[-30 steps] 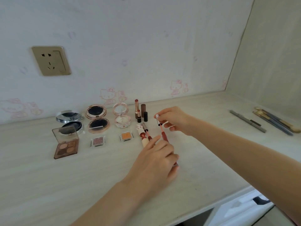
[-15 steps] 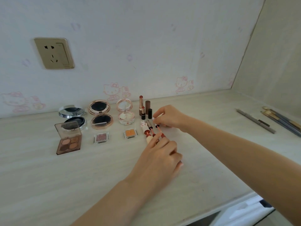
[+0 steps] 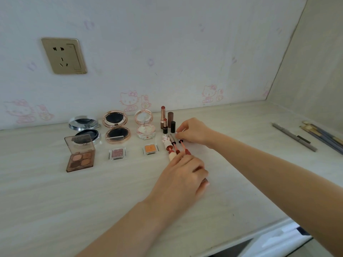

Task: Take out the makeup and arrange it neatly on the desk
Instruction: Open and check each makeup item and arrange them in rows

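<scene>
Gripping lip gloss (image 3: 183, 147), both hands, no legible labels

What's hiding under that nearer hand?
The left hand covers the lower ends of three lip gloss tubes lying on the desk; anything else beneath is hidden.
</scene>
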{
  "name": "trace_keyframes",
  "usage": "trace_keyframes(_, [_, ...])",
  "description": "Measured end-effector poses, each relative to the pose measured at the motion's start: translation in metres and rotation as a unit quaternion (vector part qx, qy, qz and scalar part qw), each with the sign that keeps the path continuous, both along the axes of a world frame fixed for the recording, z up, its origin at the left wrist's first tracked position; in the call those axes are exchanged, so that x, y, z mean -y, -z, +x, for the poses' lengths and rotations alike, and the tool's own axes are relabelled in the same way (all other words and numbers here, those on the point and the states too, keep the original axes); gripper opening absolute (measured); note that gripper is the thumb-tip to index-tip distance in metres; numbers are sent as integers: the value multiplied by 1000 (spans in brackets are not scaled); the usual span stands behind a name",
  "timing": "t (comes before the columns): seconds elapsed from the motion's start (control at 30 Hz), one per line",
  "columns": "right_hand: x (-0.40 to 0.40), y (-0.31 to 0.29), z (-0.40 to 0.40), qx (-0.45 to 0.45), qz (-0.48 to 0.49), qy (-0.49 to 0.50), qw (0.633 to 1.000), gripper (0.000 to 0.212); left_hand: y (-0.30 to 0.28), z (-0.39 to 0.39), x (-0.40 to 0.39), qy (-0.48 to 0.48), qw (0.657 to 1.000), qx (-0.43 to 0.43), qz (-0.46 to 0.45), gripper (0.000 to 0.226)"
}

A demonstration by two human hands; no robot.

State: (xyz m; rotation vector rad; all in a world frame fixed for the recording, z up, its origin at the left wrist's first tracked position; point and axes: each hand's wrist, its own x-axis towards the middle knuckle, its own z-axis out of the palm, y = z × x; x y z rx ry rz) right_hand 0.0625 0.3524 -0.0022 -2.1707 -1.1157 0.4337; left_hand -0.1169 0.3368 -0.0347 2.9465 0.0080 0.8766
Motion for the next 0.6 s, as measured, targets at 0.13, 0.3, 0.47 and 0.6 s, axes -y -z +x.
trace_keyframes(0.13, [5,-3,1,6,-1,-3,1000,31,-1,0,-1,7,1000,-15,-10,16])
trace_keyframes(0.3, [29,-7,8,28,0,-2,1000,31,-1,-2,-1,20,999,-11,-28,18])
trace_keyframes(0.47, [71,-8,18,62,1,9,998,30,2,-5,-2,26,998,-17,-55,23])
trace_keyframes(0.6, [111,-6,21,110,-18,12,994,27,-2,-6,3,24,997,-16,-70,25])
